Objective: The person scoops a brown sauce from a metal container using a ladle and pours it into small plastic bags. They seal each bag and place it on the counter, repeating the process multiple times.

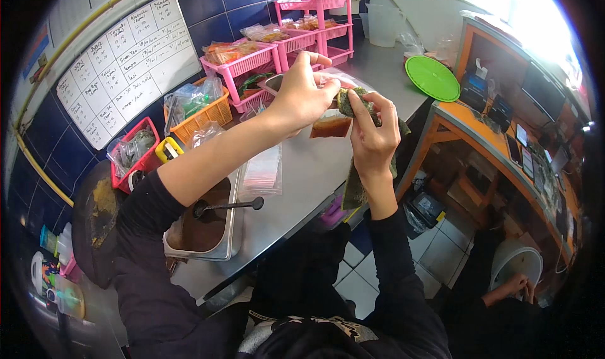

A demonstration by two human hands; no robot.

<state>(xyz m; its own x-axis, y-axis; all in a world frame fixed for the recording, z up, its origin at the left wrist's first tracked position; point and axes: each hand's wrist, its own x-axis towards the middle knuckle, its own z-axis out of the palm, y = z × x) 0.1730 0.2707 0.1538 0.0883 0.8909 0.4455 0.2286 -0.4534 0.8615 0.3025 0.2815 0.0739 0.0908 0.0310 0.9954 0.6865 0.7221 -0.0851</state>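
My left hand (pixel 307 89) is raised over the steel counter, its thumb and fingers at a clear plastic bag. Beside it my right hand (pixel 375 127) pinches a dark green, speckled cloth-like piece (pixel 347 104) close to the bag. Below the hands shows a small clear packet of reddish-brown sauce (pixel 331 127); what supports it is hidden. A longer dark green strip (pixel 353 189) hangs beneath my right hand. A stack of clear zip bags (pixel 262 170) lies on the counter. Nearer to me stands a steel pan (pixel 235 217) of brown sauce with a black ladle (pixel 227 205) across its rim.
Pink tiered racks (pixel 250 61) hold filled packets along the tiled wall. Orange and red baskets (pixel 203 118) with plastic bags stand at left. A round green lid (pixel 432 78) lies at the counter's far right. At lower right, another person's hand (pixel 515 288) is at a white bucket (pixel 531 255).
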